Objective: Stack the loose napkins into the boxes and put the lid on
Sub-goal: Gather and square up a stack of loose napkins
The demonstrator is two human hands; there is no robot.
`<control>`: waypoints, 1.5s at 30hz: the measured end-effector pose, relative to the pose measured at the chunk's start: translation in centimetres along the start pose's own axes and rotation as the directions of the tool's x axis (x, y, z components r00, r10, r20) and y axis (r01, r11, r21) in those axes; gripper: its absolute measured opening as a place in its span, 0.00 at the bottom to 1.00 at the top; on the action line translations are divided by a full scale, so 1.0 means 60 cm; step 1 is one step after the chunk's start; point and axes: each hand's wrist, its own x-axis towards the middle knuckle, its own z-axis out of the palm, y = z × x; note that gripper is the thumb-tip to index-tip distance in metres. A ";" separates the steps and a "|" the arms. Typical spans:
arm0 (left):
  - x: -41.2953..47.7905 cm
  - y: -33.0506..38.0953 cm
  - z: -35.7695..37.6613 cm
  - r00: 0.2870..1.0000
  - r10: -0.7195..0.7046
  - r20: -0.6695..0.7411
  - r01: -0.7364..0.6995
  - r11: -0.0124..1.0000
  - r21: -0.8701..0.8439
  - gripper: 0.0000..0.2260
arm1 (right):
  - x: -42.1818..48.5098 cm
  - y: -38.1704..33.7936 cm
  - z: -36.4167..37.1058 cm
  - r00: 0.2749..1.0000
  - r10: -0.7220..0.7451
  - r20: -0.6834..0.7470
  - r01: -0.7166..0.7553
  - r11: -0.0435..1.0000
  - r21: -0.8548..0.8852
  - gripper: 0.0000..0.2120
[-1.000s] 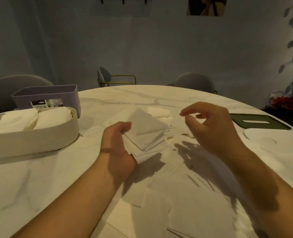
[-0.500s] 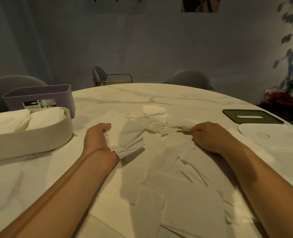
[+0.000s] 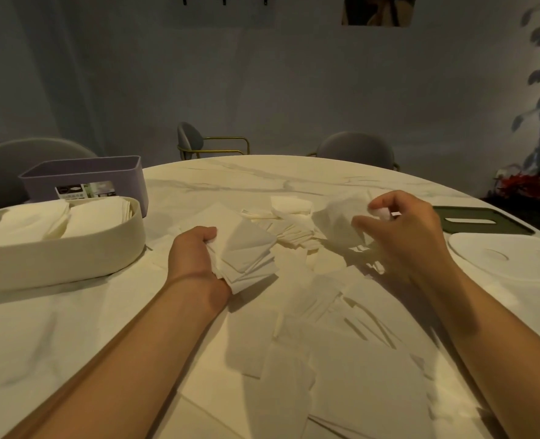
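My left hand grips a stack of white napkins just above the table's middle. My right hand is raised to the right of it and pinches a single napkin lifted off the pile. Several loose napkins lie scattered over the table in front of me, and a small heap lies between my hands. A cream oval box at the left holds two stacks of napkins. Behind it stands a purple box. A white oval lid and a dark green lid lie at the right.
The round marble table runs to a far edge with grey chairs behind it. A plant with red flowers stands at the far right by the wall.
My right hand went down to the pile, pinched a napkin and has lifted it off the table. My left hand, still holding its stack, sank closer to the table.
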 end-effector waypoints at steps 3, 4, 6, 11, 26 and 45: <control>0.001 0.000 0.000 1.000 0.016 -0.013 -0.016 1.000 -0.001 0.05 | 0.001 -0.001 0.000 0.998 0.057 0.037 -0.060 0.994 0.089 0.18; 0.001 0.000 -0.001 1.000 0.018 -0.019 -0.018 1.000 -0.004 0.05 | 0.000 0.000 0.000 0.994 0.079 0.072 -0.088 0.988 0.130 0.19; 0.000 0.000 0.000 0.999 0.022 -0.030 -0.022 1.000 -0.015 0.06 | -0.001 0.000 -0.001 0.979 0.139 0.147 -0.171 0.956 0.237 0.22; -0.004 0.000 0.006 0.998 0.037 -0.046 -0.038 0.999 -0.025 0.07 | -0.003 0.004 -0.009 0.945 0.197 0.262 -0.289 0.878 0.382 0.21; -0.012 0.000 0.008 0.999 -0.021 0.035 0.019 0.998 0.056 0.06 | -0.009 0.007 -0.005 0.890 0.160 0.427 -0.423 0.642 0.639 0.15; -0.030 0.005 0.010 0.992 -0.042 0.115 0.031 0.994 0.101 0.07 | 0.015 0.000 -0.010 0.919 0.394 0.001 -0.340 0.790 0.510 0.07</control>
